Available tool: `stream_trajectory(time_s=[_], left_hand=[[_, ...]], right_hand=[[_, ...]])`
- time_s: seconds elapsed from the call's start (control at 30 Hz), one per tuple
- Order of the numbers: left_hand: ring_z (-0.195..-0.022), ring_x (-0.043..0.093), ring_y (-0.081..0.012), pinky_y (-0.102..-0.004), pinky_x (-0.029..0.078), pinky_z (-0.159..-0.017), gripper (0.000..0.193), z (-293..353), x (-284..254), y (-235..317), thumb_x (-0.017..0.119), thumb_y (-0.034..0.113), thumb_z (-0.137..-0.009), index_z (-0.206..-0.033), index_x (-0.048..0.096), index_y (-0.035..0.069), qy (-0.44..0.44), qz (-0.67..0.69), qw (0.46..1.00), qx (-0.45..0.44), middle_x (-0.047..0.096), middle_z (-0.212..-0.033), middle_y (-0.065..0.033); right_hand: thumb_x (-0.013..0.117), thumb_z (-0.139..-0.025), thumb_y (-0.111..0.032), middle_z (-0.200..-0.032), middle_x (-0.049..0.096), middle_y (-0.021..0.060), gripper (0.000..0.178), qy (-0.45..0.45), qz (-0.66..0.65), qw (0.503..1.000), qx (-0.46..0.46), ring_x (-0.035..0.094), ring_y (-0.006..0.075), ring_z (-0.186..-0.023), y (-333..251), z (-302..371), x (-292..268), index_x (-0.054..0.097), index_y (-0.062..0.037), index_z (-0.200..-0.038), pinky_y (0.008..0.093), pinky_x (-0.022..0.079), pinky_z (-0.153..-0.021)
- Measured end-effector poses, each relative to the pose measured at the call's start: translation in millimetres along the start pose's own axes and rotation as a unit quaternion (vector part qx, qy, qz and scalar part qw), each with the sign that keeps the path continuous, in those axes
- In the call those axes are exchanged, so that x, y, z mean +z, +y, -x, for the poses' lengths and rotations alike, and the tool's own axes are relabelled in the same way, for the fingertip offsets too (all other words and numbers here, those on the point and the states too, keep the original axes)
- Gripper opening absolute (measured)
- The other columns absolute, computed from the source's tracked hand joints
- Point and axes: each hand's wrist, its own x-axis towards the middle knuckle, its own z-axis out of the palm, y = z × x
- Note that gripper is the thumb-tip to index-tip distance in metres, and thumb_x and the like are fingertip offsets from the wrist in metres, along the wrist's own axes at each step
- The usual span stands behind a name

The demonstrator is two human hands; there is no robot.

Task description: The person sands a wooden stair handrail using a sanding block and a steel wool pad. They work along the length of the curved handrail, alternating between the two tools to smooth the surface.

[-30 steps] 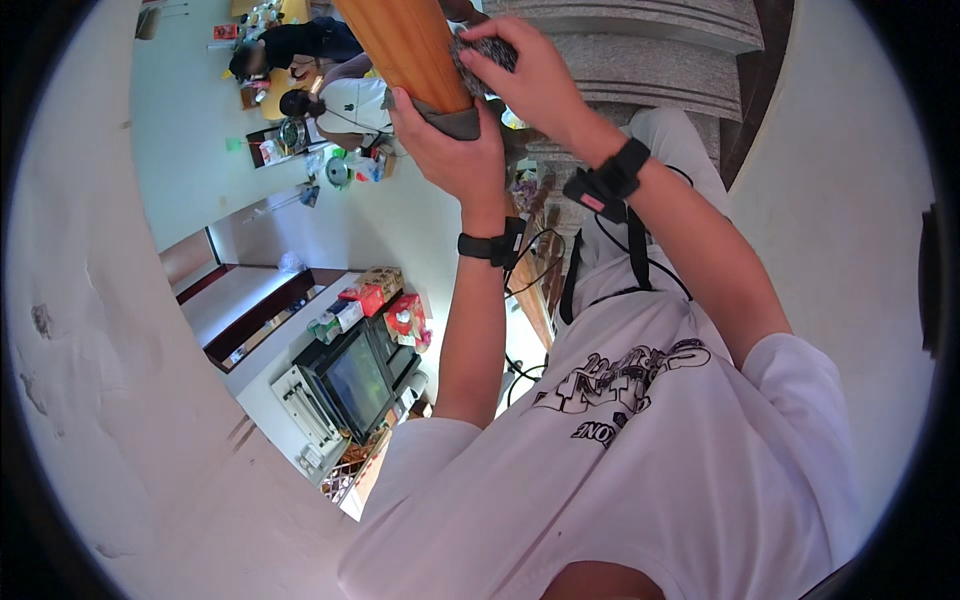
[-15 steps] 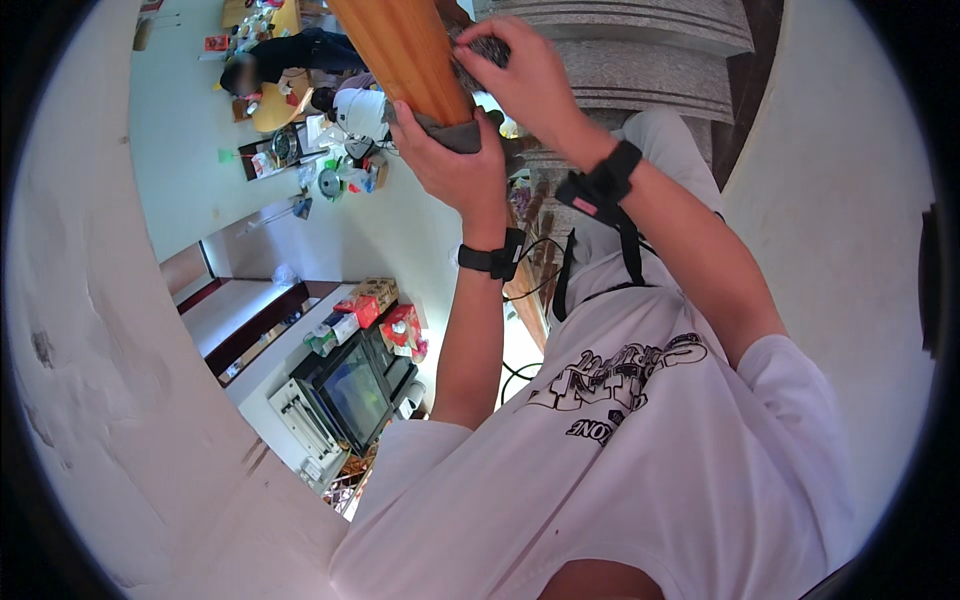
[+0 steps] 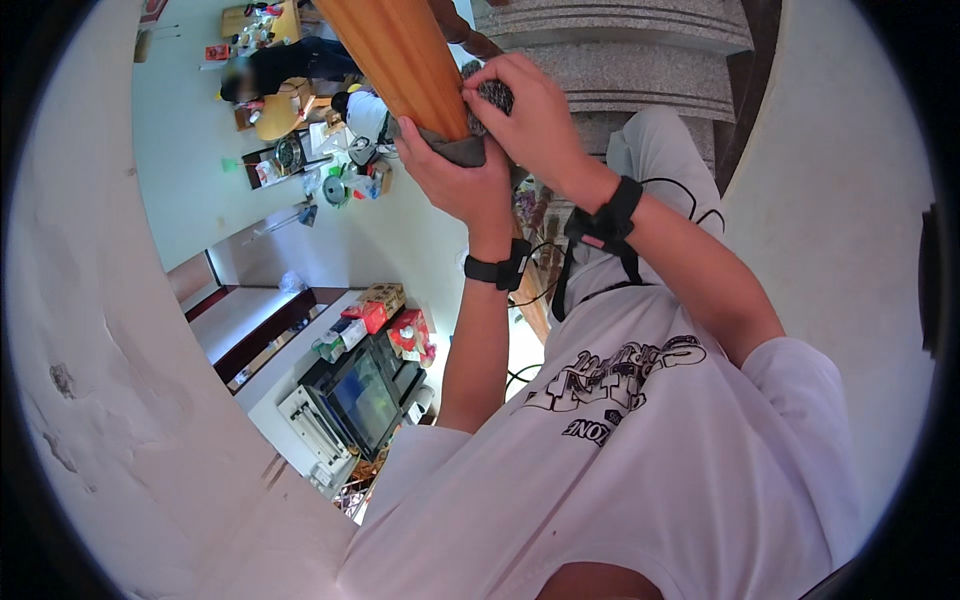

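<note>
A smooth orange-brown wooden handrail slants down from the top toward my hands. Around its near lower end lies a grey cloth. My left hand wraps this cloth from below, the thumb on the rail's left side. On the rail's right side, my right hand is closed in a pinch by a fuzzy, speckled dark-grey piece of material. Whether that piece joins the cloth is hidden behind the rail and fingers. Both wrists carry black straps.
Stone stairs rise beyond my right hand, beside a pale wall. Down in the room at left are a cluttered table, a person in dark clothes, another in white, and a television with boxes.
My right hand has moved slightly down and closer to my left hand, still pinching beside the rail. The left hand keeps its hold on the cloth. The view has shifted a little.
</note>
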Motion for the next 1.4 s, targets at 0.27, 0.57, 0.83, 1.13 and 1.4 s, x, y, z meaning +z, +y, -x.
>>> stream_trajectory(time_s=[0.27,0.57,0.83,1.13,1.4], left_hand=[[-0.142,0.043,-0.0423,-0.0484,0.035,-0.118,0.093,0,-1,5,0.085,0.019,-0.08,-0.155,0.034,-0.001,-0.015,-0.03,0.999,0.007,0.044,-0.152,-0.0251],[-0.138,0.045,-0.0467,-0.054,0.04,-0.112,0.091,-1,0,1,0.084,0.023,-0.08,-0.155,0.036,0.002,0.005,-0.022,1.0,0.015,0.047,-0.15,-0.0255],[-0.141,0.044,-0.0417,-0.0487,0.035,-0.118,0.092,0,-3,-1,0.085,0.019,-0.08,-0.154,0.034,-0.001,-0.006,-0.012,1.0,0.007,0.043,-0.153,-0.0249],[-0.139,0.045,-0.0414,-0.0484,0.036,-0.116,0.091,-1,-4,0,0.085,0.02,-0.08,-0.154,0.035,0.0,-0.01,-0.01,1.0,-0.002,0.045,-0.151,-0.0237],[-0.135,0.046,-0.0515,-0.0542,0.041,-0.111,0.09,4,-3,-5,0.083,0.022,-0.08,-0.155,0.036,0.004,0.0,0.002,1.0,0.013,0.043,-0.148,-0.0337]], right_hand=[[0.068,-0.094,-0.009,-0.095,0.065,0.0193,0.011,0.086,-0.057,0.99,-0.101,0.067,0.0388,-0.085,-36,-99,-3,0.065,0.0015,-0.093,0.0428,0.052,-0.073],[0.07,-0.091,-0.017,-0.096,0.067,0.0134,0.012,0.014,-0.037,0.996,-0.084,0.067,0.0347,-0.088,0,-63,0,0.069,-0.0057,-0.095,0.0417,0.053,-0.077],[0.072,-0.09,-0.022,-0.101,0.068,0.0095,0.015,-0.008,-0.018,0.998,-0.064,0.066,0.0317,-0.091,8,-30,2,0.071,-0.0099,-0.1,0.0389,0.053,-0.081],[0.074,-0.091,-0.014,-0.101,0.058,0.0168,0.023,0.156,-0.073,0.94,-0.296,0.061,0.0353,-0.095,-72,-154,11,0.06,-0.001,-0.104,0.0424,0.049,-0.083],[0.079,-0.087,-0.012,-0.118,0.048,0.0223,0.043,0.084,0.006,0.956,-0.283,0.053,0.0411,-0.111,-42,-82,30,0.053,-0.0049,-0.121,0.0451,0.046,-0.096]])
